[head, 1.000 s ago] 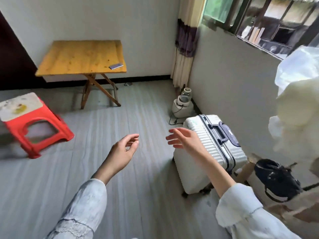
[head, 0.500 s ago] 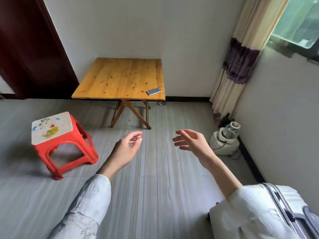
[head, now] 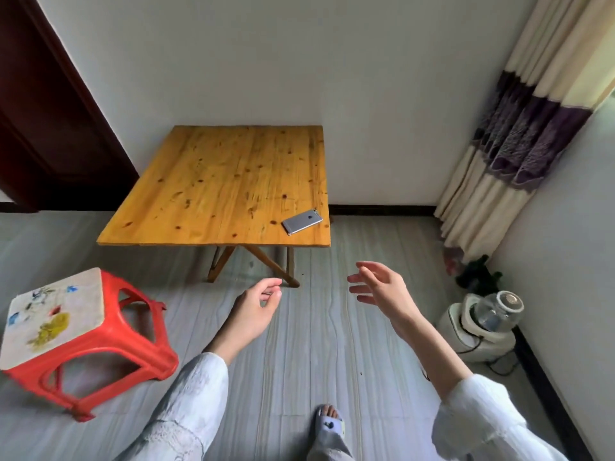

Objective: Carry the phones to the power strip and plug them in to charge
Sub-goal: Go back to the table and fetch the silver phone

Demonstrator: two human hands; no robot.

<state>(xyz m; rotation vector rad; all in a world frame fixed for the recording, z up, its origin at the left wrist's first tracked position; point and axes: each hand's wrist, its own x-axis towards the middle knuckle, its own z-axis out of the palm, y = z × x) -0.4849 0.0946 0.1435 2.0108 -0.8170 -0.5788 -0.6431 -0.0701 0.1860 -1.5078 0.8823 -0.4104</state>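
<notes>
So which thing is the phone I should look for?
Find the yellow wooden table against the white wall. Near its front right corner lies the phone, flat, grey back up. It is the only thing on the tabletop.

A red stool stands at eight o'clock, a white blender at four, a striped curtain at two, a dark door at ten

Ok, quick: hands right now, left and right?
Left hand: open, fingers loosely curled, holding nothing.
Right hand: open, fingers spread, holding nothing.
</notes>
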